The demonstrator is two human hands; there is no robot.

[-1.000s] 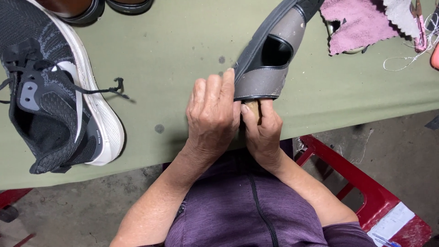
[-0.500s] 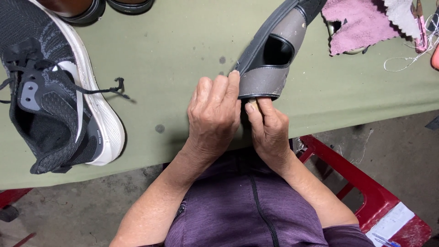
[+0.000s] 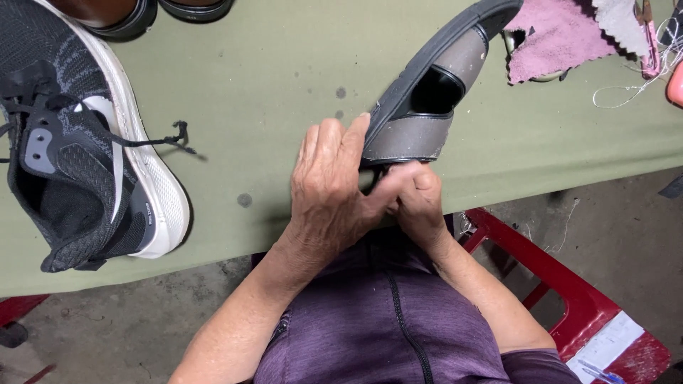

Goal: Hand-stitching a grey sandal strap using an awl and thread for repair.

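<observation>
A grey slip-on shoe [image 3: 434,92] with a dark sole lies on its side on the green table [image 3: 270,78], heel toward me. My left hand [image 3: 331,185] grips the heel end, fingers laid up along the sole edge. My right hand [image 3: 413,195] is pinched shut just under the heel, thumb and fingers pressed together against the shoe's back edge; whatever small thing it may hold is hidden. Both hands touch each other at the table's near edge.
A black knit sneaker [image 3: 78,142] with a white sole and loose laces lies at the left. Two dark shoes [image 3: 153,11] sit at the far edge. Pink cloth [image 3: 555,35], loose thread [image 3: 640,78] and a pink tool lie at the right. A red stool [image 3: 569,299] stands beneath me.
My right hand has shifted slightly under the heel and closed tighter. My left fingers slid up along the sole. The shoe has hardly moved.
</observation>
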